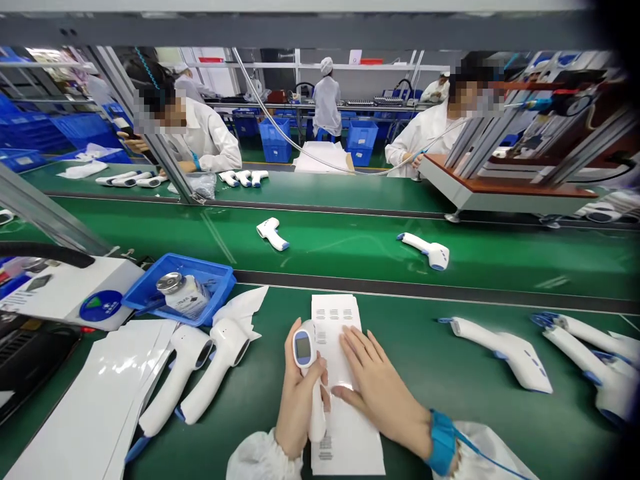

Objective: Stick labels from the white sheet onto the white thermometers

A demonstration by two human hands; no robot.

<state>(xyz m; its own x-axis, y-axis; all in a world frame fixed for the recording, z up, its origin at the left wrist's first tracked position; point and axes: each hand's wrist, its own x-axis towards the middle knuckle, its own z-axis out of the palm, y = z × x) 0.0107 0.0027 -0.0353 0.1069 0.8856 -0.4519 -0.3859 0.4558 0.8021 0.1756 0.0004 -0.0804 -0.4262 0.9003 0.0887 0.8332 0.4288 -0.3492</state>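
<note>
My left hand (298, 393) is wrapped round a white infrared thermometer (316, 417), its small grey screen facing up. Under it and to its right lies a long white sheet of labels (350, 443) with rows of small dark print. My right hand (380, 387), in a blue wrist strap (443, 440), rests flat on this sheet with its fingers stretched out. To the left, two white thermometers (210, 380) lie side by side on the green bench. On the right lies another thermometer (505, 350), with more (590, 367) at the far right edge.
A blue tray (223, 283) with a metal-capped bottle (183, 293) stands at the left, beside glossy white sheets (85, 407) and a white device (65, 293). Two thermometers (425, 250) lie on the green conveyor belt (340, 233). Co-workers in white sit across the belt, near a metal frame.
</note>
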